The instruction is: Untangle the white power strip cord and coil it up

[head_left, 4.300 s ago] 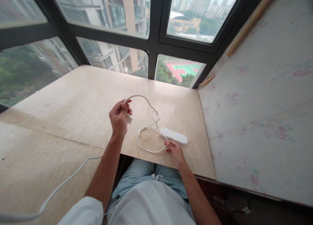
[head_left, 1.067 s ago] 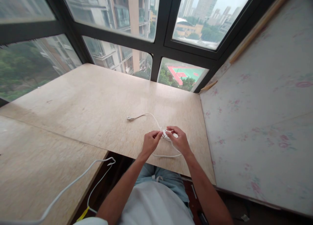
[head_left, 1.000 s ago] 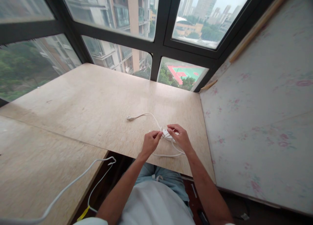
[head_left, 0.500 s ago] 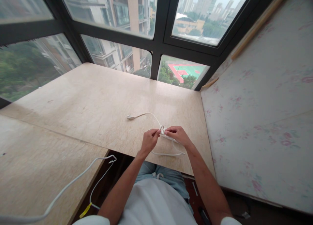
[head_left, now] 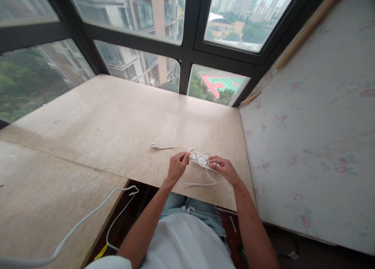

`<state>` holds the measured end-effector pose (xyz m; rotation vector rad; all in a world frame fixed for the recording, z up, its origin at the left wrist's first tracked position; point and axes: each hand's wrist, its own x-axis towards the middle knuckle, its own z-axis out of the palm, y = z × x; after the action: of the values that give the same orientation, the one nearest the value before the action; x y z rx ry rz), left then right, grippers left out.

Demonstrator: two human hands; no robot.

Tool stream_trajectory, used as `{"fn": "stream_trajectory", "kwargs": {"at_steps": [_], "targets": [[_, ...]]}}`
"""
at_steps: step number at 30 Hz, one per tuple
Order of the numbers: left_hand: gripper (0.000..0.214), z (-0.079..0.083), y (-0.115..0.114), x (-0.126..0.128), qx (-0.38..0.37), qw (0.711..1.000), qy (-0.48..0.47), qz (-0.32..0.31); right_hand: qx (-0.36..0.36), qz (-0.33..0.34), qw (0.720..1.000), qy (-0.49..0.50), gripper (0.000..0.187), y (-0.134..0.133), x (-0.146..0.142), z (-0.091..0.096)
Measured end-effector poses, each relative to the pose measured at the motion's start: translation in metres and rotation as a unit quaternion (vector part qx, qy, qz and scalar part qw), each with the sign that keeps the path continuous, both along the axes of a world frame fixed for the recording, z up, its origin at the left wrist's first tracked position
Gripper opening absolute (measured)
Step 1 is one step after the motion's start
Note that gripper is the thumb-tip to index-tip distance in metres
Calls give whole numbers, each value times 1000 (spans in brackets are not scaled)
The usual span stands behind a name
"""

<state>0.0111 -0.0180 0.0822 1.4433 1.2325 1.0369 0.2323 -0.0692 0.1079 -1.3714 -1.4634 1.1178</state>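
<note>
A white power cord lies on the stone-like ledge, its plug pointing left. Loops of the cord cross over a white power strip, which is partly covered by cord and fingers. My left hand pinches the cord at the left side of the loops. On the right side, my right hand has its thumb and fingers closed around a cord loop, just over the strip. Another length of the cord curves along the ledge between my wrists, near the front edge.
A white cable with a yellow tag runs over the left ledge and down into the gap. Windows with dark frames stand behind the ledge. A flowered wall bounds the right side.
My hands have moved apart, the right one going right and slightly down. The cord crossing between them has opened into wider loops, showing the strip. The plug has shifted slightly down and left.
</note>
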Motion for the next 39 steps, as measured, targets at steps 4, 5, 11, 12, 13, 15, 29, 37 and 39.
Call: {"fn": "stream_trajectory", "kwargs": {"at_steps": [4,5,11,12,13,15,29,37,39], "targets": [[31,-2,-2,4,58,996,59,-19,-19,25,997,-75,32,8,-1,23],[32,-2,-2,4,65,995,68,-22,-14,13,995,-97,35,11,-4,27],[31,-1,-2,8,77,994,77,-34,75,-5,953,-294,22,39,-42,30],[31,0,-2,8,79,993,77,-33,82,3,943,-323,22,43,-48,30],[30,0,-2,8,79,993,76,-30,88,7,936,-341,24,45,-52,30],[30,2,0,6,73,995,70,-21,101,5,936,-336,26,46,-55,31],[33,0,11,-4,16,998,43,34,48,-219,974,42,24,-18,5,-22],[33,-5,12,0,45,996,78,25,72,-136,978,-138,43,-12,0,11],[33,-6,11,1,53,995,84,21,127,-111,968,-183,43,-1,-12,25]]}}
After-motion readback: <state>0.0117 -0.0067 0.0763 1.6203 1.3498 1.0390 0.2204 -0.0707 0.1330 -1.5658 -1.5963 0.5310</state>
